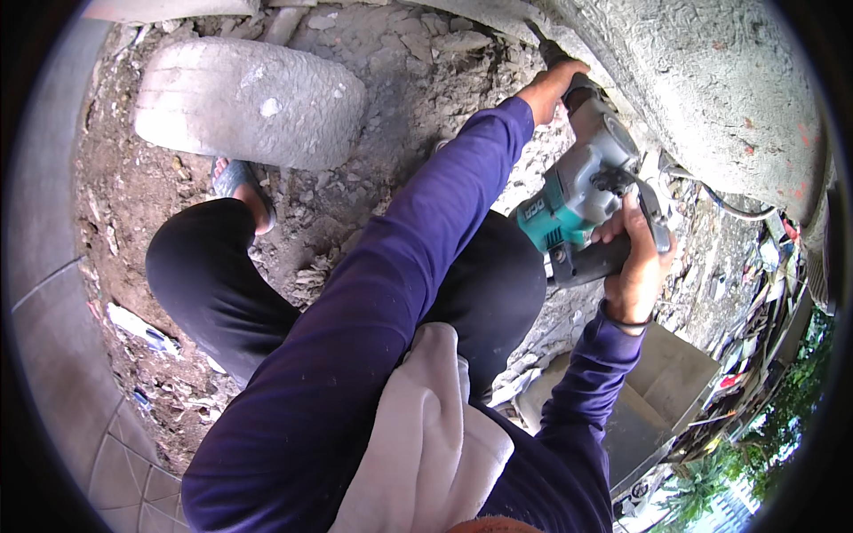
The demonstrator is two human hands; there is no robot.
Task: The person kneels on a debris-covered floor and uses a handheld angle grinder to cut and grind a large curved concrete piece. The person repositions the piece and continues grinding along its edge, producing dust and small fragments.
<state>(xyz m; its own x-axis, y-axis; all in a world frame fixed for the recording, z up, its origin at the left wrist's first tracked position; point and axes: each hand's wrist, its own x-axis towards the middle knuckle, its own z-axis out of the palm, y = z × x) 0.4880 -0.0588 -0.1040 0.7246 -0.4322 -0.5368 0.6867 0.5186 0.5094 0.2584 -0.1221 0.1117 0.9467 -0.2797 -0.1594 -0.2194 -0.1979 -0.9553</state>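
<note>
The right hand point(635, 266) is wrapped tight around the dark rear handle of a teal and grey demolition hammer point(577, 200), fingers curled under the grip. The left hand point(549, 87) is closed over the front of the same tool, near where its dark nose meets the rough concrete wall point(711, 80). The tool lies tilted between the two hands, its nose up against the base of that wall, its teal body just above the person's right knee. One white label with dark marks sits on the teal side of the casing. A thin dark cable point(729, 209) runs from the tool's rear along the foot of the wall.

Room to move is tight: the curved wall closes in on the upper right, and the person's dark-trousered legs point(222, 284) fold close under the tool. One foot in a grey sandal point(235, 182) rests on the ground just below a single large pale concrete block point(249, 102), which lies well apart from the hands on the upper left. Between block and wall the ground point(400, 80) is covered in broken grey rubble and dust, too many pieces to count.

On the left, a smooth tiled edge point(62, 338) borders the dirt, with a torn blue and white wrapper point(138, 329) lying near it. At lower right, a grey box-like container point(666, 391) sits just beside the right elbow, and beyond it a heap of mixed scrap point(764, 293) lines the far edge. A pale cloth point(426, 426) hangs against the person's chest.
</note>
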